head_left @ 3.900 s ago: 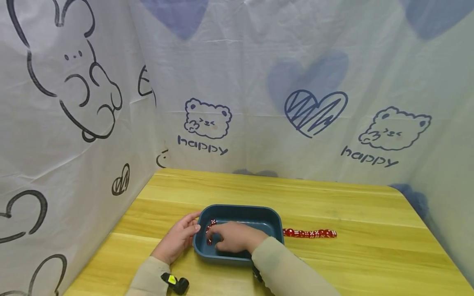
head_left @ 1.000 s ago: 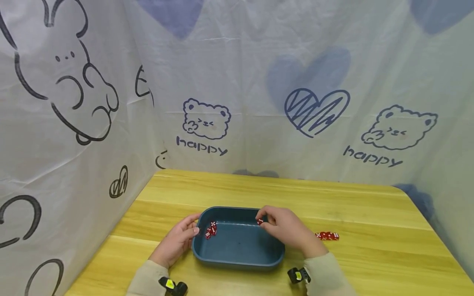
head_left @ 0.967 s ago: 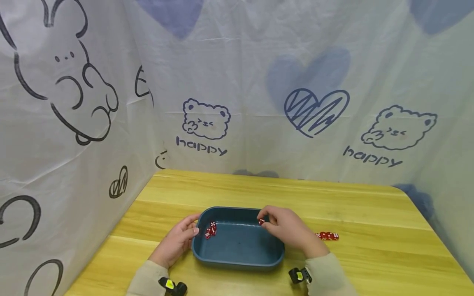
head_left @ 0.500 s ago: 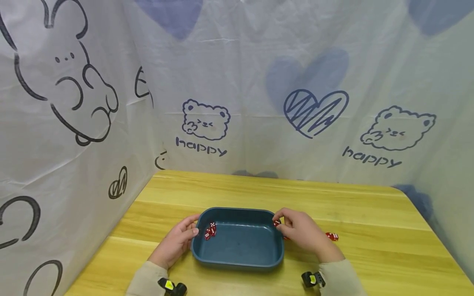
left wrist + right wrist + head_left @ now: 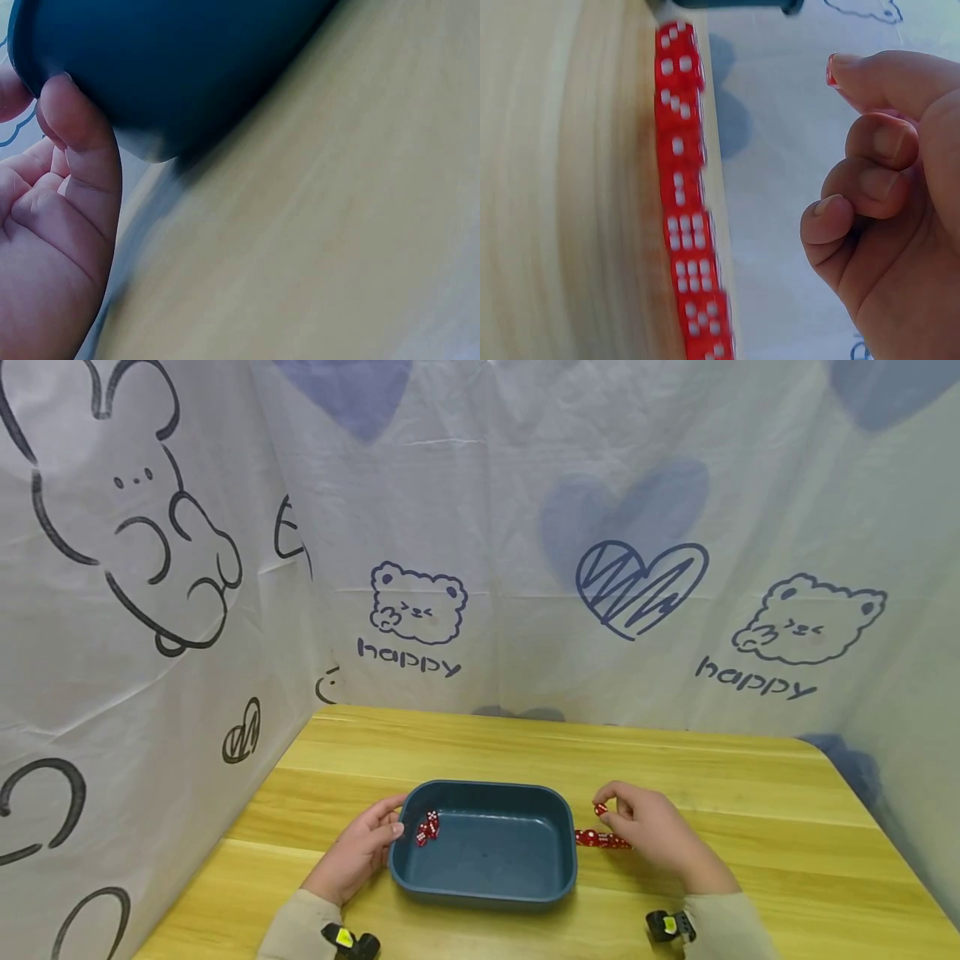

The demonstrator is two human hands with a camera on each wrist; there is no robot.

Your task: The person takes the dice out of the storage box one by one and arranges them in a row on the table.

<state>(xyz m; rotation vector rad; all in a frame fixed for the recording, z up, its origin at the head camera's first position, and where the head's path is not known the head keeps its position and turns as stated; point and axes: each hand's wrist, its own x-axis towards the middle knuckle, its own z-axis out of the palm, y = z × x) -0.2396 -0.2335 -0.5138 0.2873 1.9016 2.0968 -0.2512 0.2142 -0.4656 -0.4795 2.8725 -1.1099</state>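
A dark teal plastic container (image 5: 483, 893) stands on the table, with several red dice (image 5: 427, 832) clustered inside its left end. My left hand (image 5: 356, 853) holds that end by the rim; in the left wrist view my thumb (image 5: 79, 120) lies against the container's wall. To the right of the container, my right hand (image 5: 663, 835) pinches a single red die (image 5: 600, 809) between thumb and index finger, above the table. Below it runs a straight row of red dice (image 5: 679, 146) set side by side. In the head view my right hand hides the row's far end.
The yellow wood-grain table (image 5: 697, 777) reaches back to a white printed curtain (image 5: 517, 652), which also hangs along the left and right sides. A black wrist camera (image 5: 351, 942) is strapped to my left wrist, another black camera (image 5: 670, 927) to my right.
My right hand has taken a die from the container and carried it rightward, past the rim, to above the row. The left hand and the container have stayed in place.
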